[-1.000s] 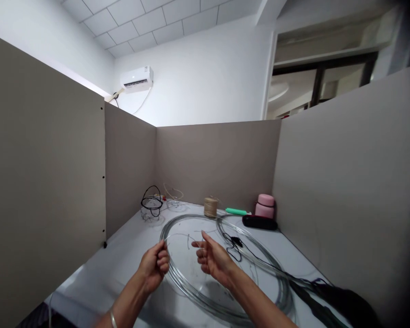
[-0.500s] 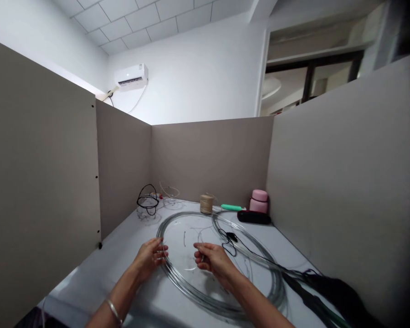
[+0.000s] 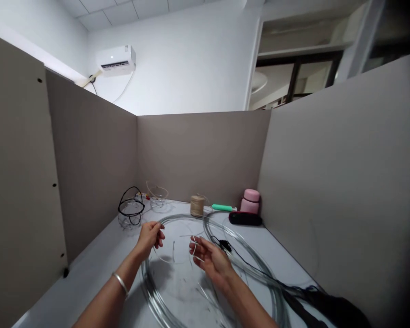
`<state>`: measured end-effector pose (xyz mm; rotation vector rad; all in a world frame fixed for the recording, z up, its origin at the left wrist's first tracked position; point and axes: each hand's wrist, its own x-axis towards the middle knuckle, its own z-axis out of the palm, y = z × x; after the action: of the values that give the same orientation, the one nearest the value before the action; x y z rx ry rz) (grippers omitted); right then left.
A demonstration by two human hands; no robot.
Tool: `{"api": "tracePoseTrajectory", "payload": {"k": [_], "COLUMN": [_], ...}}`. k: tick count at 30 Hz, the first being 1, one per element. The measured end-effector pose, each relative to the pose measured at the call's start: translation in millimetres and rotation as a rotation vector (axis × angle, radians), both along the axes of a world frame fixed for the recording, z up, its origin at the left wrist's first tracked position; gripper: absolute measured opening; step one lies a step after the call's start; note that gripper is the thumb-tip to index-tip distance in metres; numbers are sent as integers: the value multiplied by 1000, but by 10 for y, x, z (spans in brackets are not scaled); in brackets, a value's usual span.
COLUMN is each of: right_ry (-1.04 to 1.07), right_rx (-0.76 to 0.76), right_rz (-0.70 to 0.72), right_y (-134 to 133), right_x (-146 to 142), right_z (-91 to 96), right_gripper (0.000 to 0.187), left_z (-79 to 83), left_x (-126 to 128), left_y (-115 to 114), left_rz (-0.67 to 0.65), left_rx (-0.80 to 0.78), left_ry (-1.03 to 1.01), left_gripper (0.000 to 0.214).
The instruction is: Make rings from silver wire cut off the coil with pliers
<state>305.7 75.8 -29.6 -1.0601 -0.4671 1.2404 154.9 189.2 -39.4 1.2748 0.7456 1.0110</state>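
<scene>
A large coil of silver wire (image 3: 150, 284) lies on the white table (image 3: 89, 278), with a second coil (image 3: 256, 269) overlapping it on the right. My left hand (image 3: 150, 236) hovers over the coil's far left rim, fingers curled in a pinch on one end of a thin curved wire piece (image 3: 164, 259). My right hand (image 3: 207, 257) is held palm up beside it, its fingers pinched on the other end of thin wire. A silver bangle (image 3: 120, 283) sits on my left wrist.
Grey partition walls (image 3: 198, 155) enclose the table on three sides. Along the back stand a black wire basket frame (image 3: 131, 210), a clear wire shape (image 3: 156, 193), a twine spool (image 3: 197, 206), a green tool (image 3: 222, 207), a pink jar (image 3: 250, 202) and a dark case (image 3: 245, 218). A black cable (image 3: 314, 298) trails right.
The view has swung right and down. Both hands stayed over the coil; the left hand opened briefly on the rim, then curled again on the thin wire.
</scene>
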Motion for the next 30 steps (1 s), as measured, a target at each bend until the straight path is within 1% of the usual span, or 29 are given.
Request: {"api": "tracePoseTrajectory", "payload": {"k": [4, 7, 11, 15, 18, 20, 22, 25, 28, 30], "right_ry": [167, 247, 290, 287, 277, 246, 161, -66, -477, -745], "right_rx": [74, 117, 95, 50, 13, -41, -123, -214, -289, -317], "right_rz": [-90, -138, -157, -185, -219, -232, -216, -163, -141, -113], "right_y": [56, 122, 214, 316, 375, 383, 360, 302, 301, 357], "right_x": [22, -4, -12, -7, -25, -41, -41, 13, 88, 87], "right_z": [5, -26, -109, -246, -354, -407, -439, -470, -501, -515], "right_gripper": [15, 16, 17, 18, 20, 24, 30, 32, 25, 19], "left_z": [-120, -228, -340, -361, -361, -382, -412, -439, -429, -419], "left_x": [261, 366, 378, 336, 306, 284, 257, 208, 154, 123], "left_y": [-90, -148, -106, -53, -11, 47, 125, 242, 320, 348], "left_rz": [128, 187, 256, 304, 299, 280, 266, 276, 342, 408], "left_rx": [-15, -50, -56, -20, 4, 18, 39, 53, 26, 8], "left_ry": [-58, -65, -33, -14, 12, 35, 76, 161, 177, 167], "left_gripper": [19, 22, 21, 15, 12, 12, 15, 21, 23, 24]}}
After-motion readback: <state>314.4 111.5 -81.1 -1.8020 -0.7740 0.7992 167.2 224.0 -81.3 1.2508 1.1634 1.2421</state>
